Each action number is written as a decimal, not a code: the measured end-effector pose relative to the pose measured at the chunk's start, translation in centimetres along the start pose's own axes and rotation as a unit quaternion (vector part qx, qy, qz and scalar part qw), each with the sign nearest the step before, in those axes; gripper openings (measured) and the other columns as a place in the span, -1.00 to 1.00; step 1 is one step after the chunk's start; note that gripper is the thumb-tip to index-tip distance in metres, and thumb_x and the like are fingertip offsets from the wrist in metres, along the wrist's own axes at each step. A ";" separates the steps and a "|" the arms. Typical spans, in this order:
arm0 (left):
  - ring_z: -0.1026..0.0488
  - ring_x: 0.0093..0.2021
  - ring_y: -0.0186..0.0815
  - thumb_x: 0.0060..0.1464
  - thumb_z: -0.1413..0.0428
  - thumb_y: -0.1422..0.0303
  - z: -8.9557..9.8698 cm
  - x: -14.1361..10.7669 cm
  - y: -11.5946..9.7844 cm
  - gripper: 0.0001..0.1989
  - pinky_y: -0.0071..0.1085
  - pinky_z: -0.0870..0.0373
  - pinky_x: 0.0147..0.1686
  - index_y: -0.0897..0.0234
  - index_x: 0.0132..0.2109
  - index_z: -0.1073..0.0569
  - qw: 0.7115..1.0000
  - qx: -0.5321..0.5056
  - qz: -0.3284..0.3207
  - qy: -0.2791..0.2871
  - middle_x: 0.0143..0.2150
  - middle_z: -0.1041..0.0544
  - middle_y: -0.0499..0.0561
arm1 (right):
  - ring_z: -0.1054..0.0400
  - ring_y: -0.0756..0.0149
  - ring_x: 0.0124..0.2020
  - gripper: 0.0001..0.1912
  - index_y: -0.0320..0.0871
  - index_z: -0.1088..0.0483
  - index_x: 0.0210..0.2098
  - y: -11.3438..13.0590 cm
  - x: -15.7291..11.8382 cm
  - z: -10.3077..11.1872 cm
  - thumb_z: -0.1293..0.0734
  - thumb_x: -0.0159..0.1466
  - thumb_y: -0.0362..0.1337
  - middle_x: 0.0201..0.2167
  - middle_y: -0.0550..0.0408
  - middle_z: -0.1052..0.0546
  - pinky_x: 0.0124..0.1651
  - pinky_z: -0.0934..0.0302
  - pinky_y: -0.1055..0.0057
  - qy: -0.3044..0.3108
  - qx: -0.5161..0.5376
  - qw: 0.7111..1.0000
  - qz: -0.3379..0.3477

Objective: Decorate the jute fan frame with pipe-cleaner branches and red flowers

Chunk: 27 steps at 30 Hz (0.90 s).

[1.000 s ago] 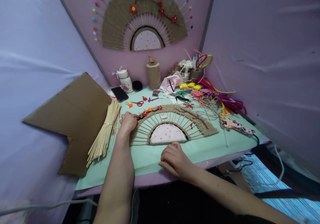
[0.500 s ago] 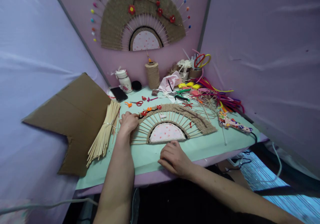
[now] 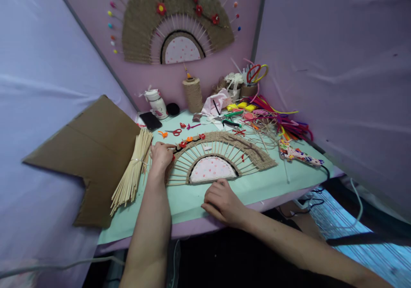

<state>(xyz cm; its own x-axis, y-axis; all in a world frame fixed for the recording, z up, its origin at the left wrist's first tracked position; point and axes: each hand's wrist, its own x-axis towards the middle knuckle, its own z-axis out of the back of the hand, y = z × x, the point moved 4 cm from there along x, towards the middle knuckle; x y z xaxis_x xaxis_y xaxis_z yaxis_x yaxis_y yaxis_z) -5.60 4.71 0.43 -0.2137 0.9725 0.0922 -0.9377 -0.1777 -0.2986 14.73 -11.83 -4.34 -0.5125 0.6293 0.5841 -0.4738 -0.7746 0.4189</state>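
Note:
A half-round fan (image 3: 224, 137) of sticks woven with twine lies on the table, with red and orange flowers along its upper left rim. At its base is a white half-disc (image 3: 213, 169) with pink dots. My left hand (image 3: 161, 156) is at the fan's left end, its index finger stretched out to the rim by a black strip; the other fingers are partly hidden. A red flower (image 3: 174, 157) shows beside that hand. My right hand (image 3: 223, 200) rests with curled fingers just below the fan's base, nothing visible in it.
Left are a stick bundle (image 3: 133, 172) and cardboard (image 3: 86, 151). Behind lie small scissors (image 3: 176, 132), green-handled pliers (image 3: 231, 115), a phone (image 3: 150, 121) and a twine spool (image 3: 192, 96). A glue gun (image 3: 298, 154) and pipe cleaners (image 3: 282, 123) are right. Another fan (image 3: 141, 35) hangs on the wall.
The whole view has shifted slightly. My left index finger has straightened along the rim, and the red flower beside that hand has come into sight. My right hand stays in place.

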 end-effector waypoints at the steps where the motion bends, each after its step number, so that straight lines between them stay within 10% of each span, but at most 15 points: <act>1: -0.27 0.17 0.06 0.10 0.03 0.44 -0.1 0.0 -0.1 -0.61 -0.05 -0.24 0.13 0.08 -0.07 -0.63 1.000 0.008 -0.002 0.005 0.08 -0.45 0.15 | -0.24 0.35 -0.32 -0.72 -0.17 -0.32 -0.38 0.0 0.0 0.0 -0.18 0.41 -0.18 -0.42 0.11 -0.47 -0.10 0.06 0.25 -0.001 0.001 1.000 -0.001; 27: -0.32 0.13 0.02 0.07 0.05 0.45 -1.3 0.9 0.9 -0.56 -0.09 -0.26 0.10 0.09 -0.03 -0.61 1.000 0.000 -0.021 -0.011 0.03 -0.46 0.20 | -0.23 0.35 -0.32 -0.73 -0.16 -0.32 -0.38 -0.1 -0.1 0.0 -0.17 0.41 -0.19 -0.41 0.11 -0.47 -0.10 0.06 0.25 0.002 0.004 1.000 -0.006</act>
<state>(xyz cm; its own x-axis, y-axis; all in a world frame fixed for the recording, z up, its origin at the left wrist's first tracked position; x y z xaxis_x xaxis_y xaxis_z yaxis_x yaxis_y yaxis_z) -6.31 5.59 -0.98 -0.1792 0.9757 0.1258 -0.9464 -0.1361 -0.2931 14.84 -11.81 -4.39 -0.5096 0.6385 0.5767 -0.4738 -0.7677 0.4314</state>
